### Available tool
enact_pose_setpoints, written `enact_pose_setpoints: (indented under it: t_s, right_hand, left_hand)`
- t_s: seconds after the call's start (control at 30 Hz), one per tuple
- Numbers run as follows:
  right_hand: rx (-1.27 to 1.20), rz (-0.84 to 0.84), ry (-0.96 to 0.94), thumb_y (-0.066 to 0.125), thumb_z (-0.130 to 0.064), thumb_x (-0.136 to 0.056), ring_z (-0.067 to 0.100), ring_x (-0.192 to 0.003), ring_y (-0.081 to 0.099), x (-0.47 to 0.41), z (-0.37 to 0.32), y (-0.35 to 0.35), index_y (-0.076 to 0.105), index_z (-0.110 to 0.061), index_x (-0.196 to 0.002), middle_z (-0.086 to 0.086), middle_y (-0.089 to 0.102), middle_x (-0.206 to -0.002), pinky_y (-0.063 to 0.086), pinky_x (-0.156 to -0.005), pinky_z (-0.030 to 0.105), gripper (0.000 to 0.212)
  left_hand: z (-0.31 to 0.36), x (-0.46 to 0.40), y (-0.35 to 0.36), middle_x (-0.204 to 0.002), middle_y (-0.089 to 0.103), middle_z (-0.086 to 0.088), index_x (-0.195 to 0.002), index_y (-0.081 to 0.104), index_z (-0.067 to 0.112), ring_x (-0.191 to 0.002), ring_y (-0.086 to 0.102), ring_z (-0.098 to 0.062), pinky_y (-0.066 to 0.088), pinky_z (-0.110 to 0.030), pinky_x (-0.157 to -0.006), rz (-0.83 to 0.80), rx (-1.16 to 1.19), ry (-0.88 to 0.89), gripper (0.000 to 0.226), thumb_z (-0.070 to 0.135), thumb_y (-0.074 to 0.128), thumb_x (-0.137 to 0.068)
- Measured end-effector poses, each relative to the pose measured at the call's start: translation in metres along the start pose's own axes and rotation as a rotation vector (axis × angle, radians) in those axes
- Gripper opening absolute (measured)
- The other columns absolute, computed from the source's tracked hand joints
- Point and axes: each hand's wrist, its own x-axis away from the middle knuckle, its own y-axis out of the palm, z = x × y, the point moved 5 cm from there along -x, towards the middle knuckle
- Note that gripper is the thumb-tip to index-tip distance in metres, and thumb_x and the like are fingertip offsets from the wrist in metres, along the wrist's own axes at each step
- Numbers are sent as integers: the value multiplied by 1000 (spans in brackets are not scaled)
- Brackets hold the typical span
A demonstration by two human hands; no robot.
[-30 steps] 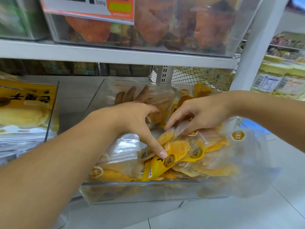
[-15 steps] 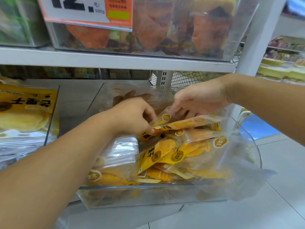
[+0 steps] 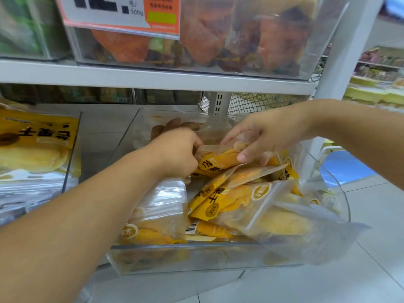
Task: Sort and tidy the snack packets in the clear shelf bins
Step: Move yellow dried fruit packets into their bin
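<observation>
Clear plastic of the bin wall (image 3: 196,256) crosses the lower centre of the frame, and behind it the yellow snack packets (image 3: 220,202) lie loose and crossed over each other. Further in, near the middle of the frame, I hold one packet (image 3: 220,159) at both ends. Its long axis runs from left to right, a little tilted. My left hand (image 3: 177,152) grips the left end with curled fingers; my right hand (image 3: 262,136) pinches the right end, thumb below. Both hands are equally near it, so I judge I can turn it straight and lay it toward the back of the bin.
</observation>
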Motion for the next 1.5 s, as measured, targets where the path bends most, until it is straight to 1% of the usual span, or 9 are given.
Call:
enact_pose_setpoints:
  t_s: [0.17,0.3,0.5,0.7,0.9,1.1,1.27,1.4,1.5]
  right_hand:
    - [610,385,-45,75,-36,-86,3,-64,58,-14,-35,-3,69,-22,-80,-11,66,-70,47,-66,26,16]
    - [818,518,11,77,-51,-76,20,-68,59,-35,-42,17,62,-17,-85,-2,60,-73,50,-64,30,38]
    - [448,179,397,68,-77,-69,21,-110,60,-20,4,-2,62,-16,-125,-2,63,-123,48,-99,34,83]
    - [496,-25,425,45,-93,-58,19,-110,56,-23,13,15,66,-24,-113,-9,60,-106,41,-108,43,91]
    - [260,2,367,83,-48,-72,19,-115,64,-13,25,3,46,-25,-146,-4,69,-123,47,-106,40,86]
    - [246,0,165,66,-81,-61,8,-107,66,18,-4,21,74,-28,-110,-11,75,-106,49,-103,39,73]
    - [353,43,72,64,-89,-57,11,-113,62,2,-26,41,57,-30,-129,-9,65,-124,53,-98,38,93]
    - [378,216,23,74,-45,-78,-1,-87,60,0,-35,27,40,-31,-134,-11,62,-117,50,-71,21,67]
    - [446,248,-13,71,-42,-83,6,-91,65,-3,-36,24,53,-33,-132,-10,70,-108,55,-83,30,54]
  left_hand:
    - [5,5,-2,-67,61,9,-73,66,17,-77,58,-17,54,-40,-76,-14,65,0,21,24,84,-67]
    - [7,2,-3,-70,65,9,-78,69,24,-70,62,-11,44,-28,-59,48,78,55,26,47,80,-79]
    - [1,2,-4,-74,64,6,-69,65,19,-70,55,-7,35,-24,-54,51,-13,22,24,32,82,-81]
    - [10,7,-8,-55,53,5,-62,61,17,-54,50,-14,38,-29,-52,157,26,45,58,71,61,-82]
    - [4,5,-14,-95,69,4,-94,74,24,-90,62,-21,53,-34,-83,231,-44,-7,22,45,74,-87]
    - [0,3,-15,-128,62,1,-119,67,28,-112,58,-26,51,-37,-96,236,-70,-35,38,38,79,-84]
    - [8,11,-21,-112,45,9,-91,52,29,-97,50,-19,45,-30,-82,338,16,20,39,20,86,-76]
    - [12,16,-24,-109,50,15,-70,59,22,-95,51,-12,41,-21,-76,372,121,68,32,-8,71,-73]
    - [9,12,-22,-101,65,11,-64,64,20,-94,60,-15,48,-25,-77,315,143,5,31,-9,65,-74]
